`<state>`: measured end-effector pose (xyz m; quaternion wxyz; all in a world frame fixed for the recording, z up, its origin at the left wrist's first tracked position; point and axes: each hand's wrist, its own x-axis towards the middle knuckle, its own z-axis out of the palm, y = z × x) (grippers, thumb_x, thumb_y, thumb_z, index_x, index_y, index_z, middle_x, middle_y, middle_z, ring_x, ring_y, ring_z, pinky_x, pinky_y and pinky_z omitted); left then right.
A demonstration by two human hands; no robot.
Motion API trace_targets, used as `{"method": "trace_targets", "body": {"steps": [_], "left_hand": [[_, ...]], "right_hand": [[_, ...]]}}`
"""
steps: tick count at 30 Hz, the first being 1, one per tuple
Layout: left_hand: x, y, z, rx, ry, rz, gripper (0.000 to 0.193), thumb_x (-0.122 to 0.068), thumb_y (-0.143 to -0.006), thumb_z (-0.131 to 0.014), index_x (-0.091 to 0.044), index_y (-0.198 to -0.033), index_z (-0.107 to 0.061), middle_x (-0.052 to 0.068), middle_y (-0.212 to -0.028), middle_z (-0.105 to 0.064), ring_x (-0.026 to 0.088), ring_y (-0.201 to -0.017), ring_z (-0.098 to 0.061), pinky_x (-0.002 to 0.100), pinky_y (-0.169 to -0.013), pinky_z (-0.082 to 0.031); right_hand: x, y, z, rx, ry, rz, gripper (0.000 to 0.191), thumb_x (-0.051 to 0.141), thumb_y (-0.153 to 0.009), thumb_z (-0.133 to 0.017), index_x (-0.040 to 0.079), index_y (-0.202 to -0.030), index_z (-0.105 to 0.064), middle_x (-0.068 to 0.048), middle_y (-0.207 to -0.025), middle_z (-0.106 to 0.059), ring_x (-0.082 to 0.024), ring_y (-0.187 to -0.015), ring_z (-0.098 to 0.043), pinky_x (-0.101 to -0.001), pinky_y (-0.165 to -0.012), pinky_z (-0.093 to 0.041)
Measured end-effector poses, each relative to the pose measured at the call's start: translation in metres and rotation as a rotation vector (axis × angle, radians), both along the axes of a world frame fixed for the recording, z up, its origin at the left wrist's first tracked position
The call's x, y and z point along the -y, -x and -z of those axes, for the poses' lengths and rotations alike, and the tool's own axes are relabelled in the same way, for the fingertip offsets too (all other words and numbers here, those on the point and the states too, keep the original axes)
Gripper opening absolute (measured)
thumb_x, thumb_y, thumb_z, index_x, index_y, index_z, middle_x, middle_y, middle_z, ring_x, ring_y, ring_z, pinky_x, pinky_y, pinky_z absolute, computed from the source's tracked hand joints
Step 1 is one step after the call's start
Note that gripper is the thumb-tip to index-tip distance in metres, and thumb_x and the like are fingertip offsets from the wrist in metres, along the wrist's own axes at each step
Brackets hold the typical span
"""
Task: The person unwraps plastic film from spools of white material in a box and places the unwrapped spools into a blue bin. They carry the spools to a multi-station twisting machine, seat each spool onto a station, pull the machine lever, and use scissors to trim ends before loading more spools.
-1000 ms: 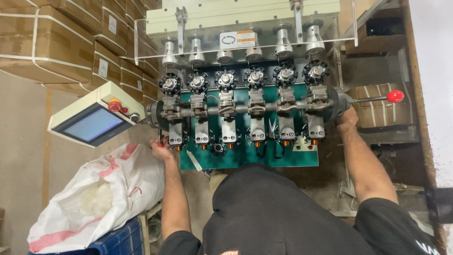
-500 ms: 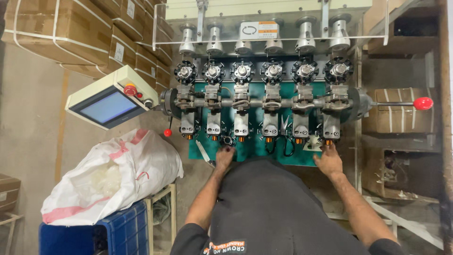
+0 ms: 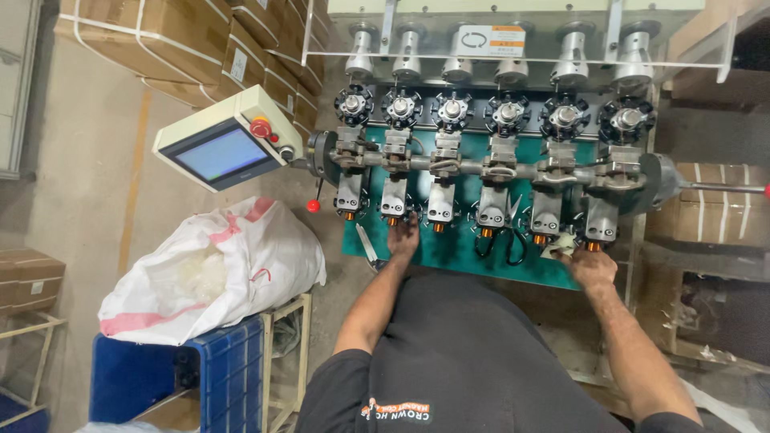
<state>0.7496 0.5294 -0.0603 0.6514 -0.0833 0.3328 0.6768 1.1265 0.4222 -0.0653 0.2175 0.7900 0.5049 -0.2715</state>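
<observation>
At the green machine bed (image 3: 465,252), both hands are up at the row of six winding stations (image 3: 481,172). Left hand (image 3: 403,238) sits just under the second station from the left, fingers reaching to its orange-tipped nozzle (image 3: 393,221); grip is hidden, so cannot tell whether it is pinching anything. Right hand (image 3: 592,265) rests at the bed's right end below the last station, seemingly closed on a pale scrap of material (image 3: 559,245), though small and blurred. Hands well apart. Black-handled scissors (image 3: 507,232) lie on the bed between them, near the fourth station. A slim metal tool (image 3: 367,243) lies at the bed's left edge. Left of the machine: a tilted touchscreen control box (image 3: 224,148) with a red button, red knob lever (image 3: 313,206) below it. Floor is bare concrete. White sack (image 3: 212,269) with pink trim sits on a blue crate (image 3: 184,369) beside a metal frame stand. Strapped cardboard cartons (image 3: 168,44) stacked along the wall upper left, more cartons on the right.
</observation>
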Motion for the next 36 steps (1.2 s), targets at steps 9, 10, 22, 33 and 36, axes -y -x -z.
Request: {"method": "trace_targets", "body": {"steps": [9,10,22,33,36], "left_hand": [[0.005,-0.010,-0.010,-1.264,-0.075,1.100,0.085,-0.029,-0.087,-0.064,-0.012,-0.158,-0.022,0.011,-0.106,-0.071,0.024,-0.085,-0.073,0.040,-0.078,-0.061],[0.005,-0.010,-0.011,-1.274,-0.102,1.139,0.080,-0.029,-0.089,-0.065,-0.011,-0.157,-0.026,0.010,-0.104,-0.072,0.023,-0.082,-0.073,0.038,-0.077,-0.060],[0.015,0.151,-0.008,-1.007,0.203,1.054,0.030,-0.027,-0.098,-0.060,-0.009,-0.121,-0.067,0.003,-0.094,-0.075,0.011,-0.068,-0.068,0.028,-0.054,-0.051],[0.008,0.283,0.023,-0.767,0.239,1.102,0.038,-0.030,-0.097,-0.060,-0.015,-0.132,-0.062,0.000,-0.107,-0.075,0.011,-0.079,-0.072,0.026,-0.067,-0.057],[-0.008,0.279,0.033,-0.666,0.214,1.172,0.039,-0.034,-0.098,-0.062,-0.016,-0.132,-0.060,0.001,-0.109,-0.074,0.012,-0.080,-0.071,0.028,-0.067,-0.056]], "right_hand": [[-0.004,0.023,-0.016,0.006,-0.099,0.158,0.069,0.073,-0.097,-0.046,0.016,-0.124,-0.075,-0.010,-0.121,-0.077,-0.031,-0.114,-0.072,-0.0444,-0.099,-0.055],[-0.005,0.036,-0.017,-0.021,-0.166,0.293,0.065,0.067,-0.104,-0.043,0.014,-0.120,-0.077,-0.010,-0.120,-0.079,-0.032,-0.112,-0.073,-0.0451,-0.101,-0.054],[-0.125,0.321,-0.027,-0.453,-0.373,-0.310,0.039,0.039,-0.098,-0.062,0.008,-0.121,-0.067,-0.019,-0.124,-0.066,-0.040,-0.106,-0.066,-0.0516,-0.087,-0.055],[-0.201,0.381,-0.025,-0.469,-0.613,-0.119,0.031,0.032,-0.098,-0.060,0.007,-0.113,-0.068,-0.016,-0.105,-0.070,-0.032,-0.092,-0.070,-0.0442,-0.080,-0.056],[-0.183,0.384,-0.016,-0.490,-0.642,-0.083,0.029,0.030,-0.098,-0.060,0.006,-0.111,-0.068,-0.016,-0.100,-0.072,-0.029,-0.088,-0.071,-0.0421,-0.078,-0.056]]}}
